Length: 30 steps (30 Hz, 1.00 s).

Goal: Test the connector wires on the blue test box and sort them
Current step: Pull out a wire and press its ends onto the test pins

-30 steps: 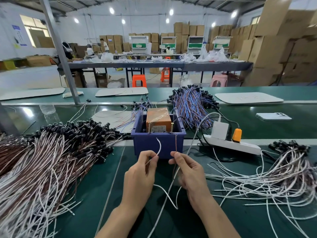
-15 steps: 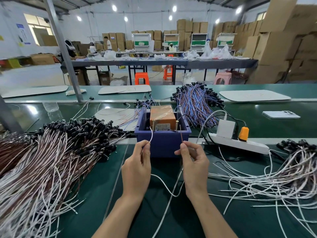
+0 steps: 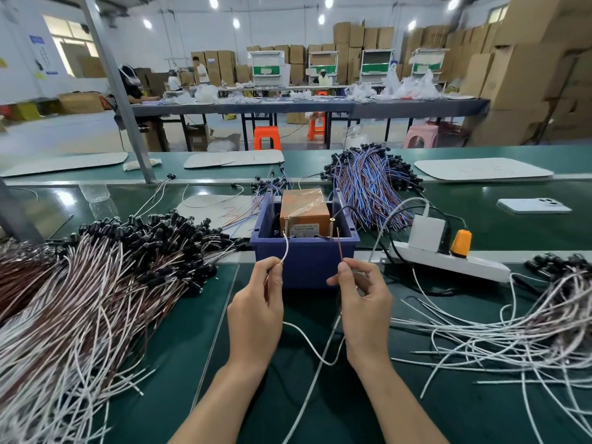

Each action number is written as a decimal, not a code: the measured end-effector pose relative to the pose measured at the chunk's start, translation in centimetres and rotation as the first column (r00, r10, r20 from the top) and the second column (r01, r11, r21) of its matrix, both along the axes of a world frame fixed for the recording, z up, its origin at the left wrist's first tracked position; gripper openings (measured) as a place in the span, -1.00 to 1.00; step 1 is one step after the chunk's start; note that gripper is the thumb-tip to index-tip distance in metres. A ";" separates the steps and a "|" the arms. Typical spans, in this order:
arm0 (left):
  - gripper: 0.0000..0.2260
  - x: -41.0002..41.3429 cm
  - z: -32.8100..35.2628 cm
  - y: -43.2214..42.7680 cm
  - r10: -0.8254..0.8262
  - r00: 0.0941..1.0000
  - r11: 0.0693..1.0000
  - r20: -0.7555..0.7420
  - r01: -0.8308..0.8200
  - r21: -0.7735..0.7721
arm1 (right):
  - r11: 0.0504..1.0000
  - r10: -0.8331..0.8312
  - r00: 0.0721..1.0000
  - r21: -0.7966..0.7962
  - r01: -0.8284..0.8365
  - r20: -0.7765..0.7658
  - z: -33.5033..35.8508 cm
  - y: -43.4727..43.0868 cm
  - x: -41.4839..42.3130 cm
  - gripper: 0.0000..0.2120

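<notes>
Stacked cartons and long tables fill the hall behind your green bench (image 3: 179, 347). The blue box (image 3: 304, 267) sits at twelve o'clock from your hands, near enough that both forearms reach it straight on.

Inside it an orange unit (image 3: 304, 208) carries two brass posts, the left post (image 3: 286, 221) and the right post (image 3: 332, 222). They are spread apart, probably so that each hand can serve one contact.

Your left hand (image 3: 256, 312) pinches the white lead (image 3: 286, 248) between thumb and forefinger, back of the hand up, and the lead arcs up to the left post. Your right hand (image 3: 365, 309) pinches the brown lead (image 3: 339, 246) the same way, its other fingers curled in. This lead stands nearly upright with its tip just beside the right post. I cannot tell whether either tip is actually touching metal.

The slack of the wire droops between your wrists toward six o'clock, out of the way of the box.

A dense heap of wires (image 3: 96, 283) lies at nine o'clock and a looser spread of wires (image 3: 512, 325) at three o'clock. They look like the two sides of your sorting, each within a sideways reach.
</notes>
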<state>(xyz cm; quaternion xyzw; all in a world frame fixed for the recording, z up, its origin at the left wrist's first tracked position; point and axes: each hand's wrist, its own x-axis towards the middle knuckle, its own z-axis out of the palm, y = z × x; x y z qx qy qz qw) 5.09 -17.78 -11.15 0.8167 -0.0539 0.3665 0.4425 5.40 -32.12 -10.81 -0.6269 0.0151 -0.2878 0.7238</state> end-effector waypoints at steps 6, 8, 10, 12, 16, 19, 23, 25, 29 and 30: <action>-0.88 0.0 0.1 -0.1 -0.004 1.000 1.000 -0.006 0.004 -0.005 | 0.999 0.041 0.999 -0.006 -0.041 -0.023 -0.1 0.0 -0.1 -0.92; -0.88 0.0 0.1 -0.1 -0.006 1.000 1.000 -0.011 0.006 -0.005 | 0.999 0.046 0.999 -0.011 -0.046 -0.025 -0.2 -0.1 -0.1 -0.92; -0.87 -0.1 0.2 -0.1 -0.006 1.000 1.000 -0.017 0.006 -0.009 | 0.999 0.042 0.999 -0.021 -0.043 -0.018 -0.1 -0.1 -0.1 -0.93; -0.87 -0.1 0.2 -0.1 -0.008 1.000 1.000 -0.022 0.007 -0.011 | 0.998 0.034 0.999 -0.045 -0.035 -0.016 -0.2 -0.1 -0.1 -0.94; -0.83 -0.2 0.4 -0.2 -0.007 0.999 1.000 -0.032 0.007 -0.014 | 0.998 0.022 1.000 -0.060 -0.023 -0.020 -0.2 0.0 0.0 -0.96; -0.79 -0.3 0.6 -0.2 0.001 1.000 1.000 -0.028 -0.002 -0.008 | 0.997 -0.011 1.000 -0.072 0.011 0.014 -0.2 -0.1 -0.1 -0.97; -0.77 -0.4 0.7 -0.2 -0.002 0.999 1.000 -0.038 0.002 -0.011 | 0.997 -0.002 1.000 -0.078 0.003 0.007 -0.2 -0.1 -0.2 -0.96; -0.79 -0.3 0.7 -0.2 0.004 0.999 1.000 -0.040 -0.005 -0.008 | 0.997 0.008 1.000 -0.083 -0.008 -0.005 -0.2 -0.1 -0.1 -0.96; -0.79 -0.3 0.7 -0.2 0.010 0.999 1.000 -0.041 -0.010 -0.006 | 0.997 -0.005 1.000 -0.076 0.005 0.001 -0.3 -0.1 -0.1 -0.96; -0.78 -0.3 0.7 -0.2 0.007 0.999 1.000 -0.041 -0.008 -0.005 | 0.998 -0.008 1.000 -0.064 0.008 0.005 -0.2 -0.1 -0.2 -0.96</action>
